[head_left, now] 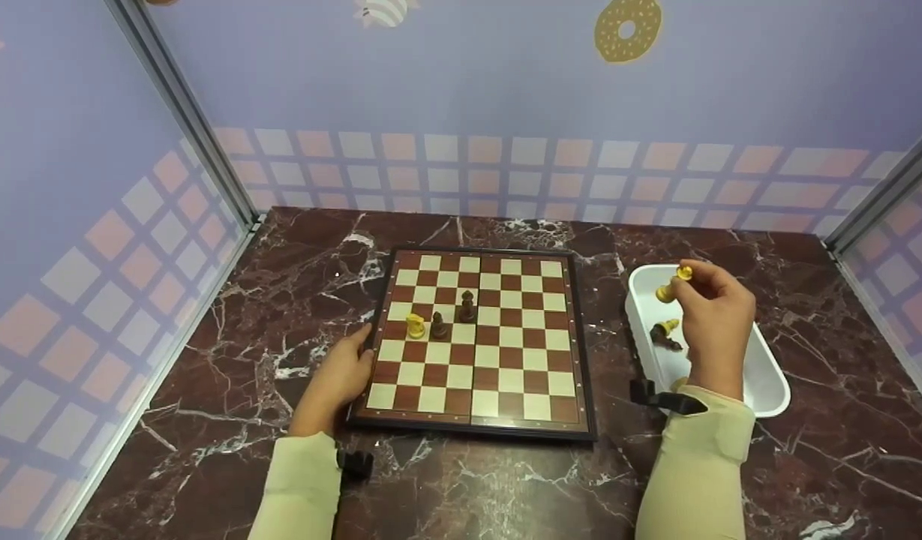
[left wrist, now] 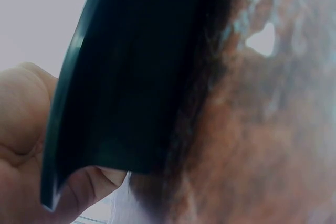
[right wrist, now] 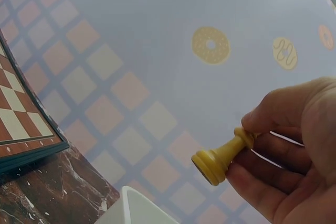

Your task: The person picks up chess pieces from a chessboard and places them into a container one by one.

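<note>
My right hand (head_left: 716, 322) pinches a yellow chess piece (right wrist: 226, 156) between thumb and fingers above the white tray (head_left: 772, 375). Its flared base points away from the hand, and the fingers cover part of its top in the right wrist view. At the left edge of the checkered chessboard (head_left: 532, 360), my left hand (head_left: 344, 375) holds the dark rim; the left wrist view shows fingers behind and below that rim (left wrist: 68, 77). A yellow knight (head_left: 415, 325), a short dark piece (head_left: 439, 328) and a taller dark piece (head_left: 467, 308) stand upright on the board's left half.
Inside the tray lie a yellow piece (head_left: 669, 325) and a dark piece (head_left: 667, 342); the right forearm hides part of it. The marble-patterned table (head_left: 476, 495) meets purple walls (head_left: 491, 82) at the back and sides.
</note>
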The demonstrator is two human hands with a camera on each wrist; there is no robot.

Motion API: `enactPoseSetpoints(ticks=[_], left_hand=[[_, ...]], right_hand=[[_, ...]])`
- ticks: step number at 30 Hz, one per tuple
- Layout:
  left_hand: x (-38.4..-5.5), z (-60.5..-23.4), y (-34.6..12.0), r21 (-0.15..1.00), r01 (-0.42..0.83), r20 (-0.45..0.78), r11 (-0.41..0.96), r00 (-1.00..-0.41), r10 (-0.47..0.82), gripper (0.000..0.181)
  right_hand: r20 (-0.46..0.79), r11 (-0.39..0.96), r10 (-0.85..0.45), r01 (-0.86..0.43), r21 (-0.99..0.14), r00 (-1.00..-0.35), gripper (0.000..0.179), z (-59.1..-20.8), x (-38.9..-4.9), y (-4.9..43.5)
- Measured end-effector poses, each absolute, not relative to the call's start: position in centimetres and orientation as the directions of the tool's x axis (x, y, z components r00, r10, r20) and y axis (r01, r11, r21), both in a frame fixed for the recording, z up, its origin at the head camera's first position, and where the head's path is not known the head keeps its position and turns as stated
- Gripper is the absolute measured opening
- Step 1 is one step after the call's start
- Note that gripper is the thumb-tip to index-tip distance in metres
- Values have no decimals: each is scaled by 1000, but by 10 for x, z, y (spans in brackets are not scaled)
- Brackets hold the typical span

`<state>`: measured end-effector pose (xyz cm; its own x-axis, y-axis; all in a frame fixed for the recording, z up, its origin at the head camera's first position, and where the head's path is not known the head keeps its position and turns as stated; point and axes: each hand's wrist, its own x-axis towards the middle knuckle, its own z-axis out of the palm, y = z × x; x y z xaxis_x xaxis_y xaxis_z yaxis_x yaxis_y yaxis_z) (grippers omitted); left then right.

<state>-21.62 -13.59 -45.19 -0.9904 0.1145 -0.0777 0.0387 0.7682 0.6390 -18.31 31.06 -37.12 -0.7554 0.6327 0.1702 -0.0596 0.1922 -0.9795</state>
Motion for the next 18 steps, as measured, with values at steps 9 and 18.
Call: enactPoseSetpoints(ticks=[9,18], left_hand=[[-216,-452,-137,641,36,-92,767,-988,124,50],[-216,-451,-137,631,43,-92,775,-987,130,50]], right_hand=[[141,200,682,-3,-980,-717,24,-375,-185,313],[101,231,715,98,-968,-692,27,-377,-184,319]])
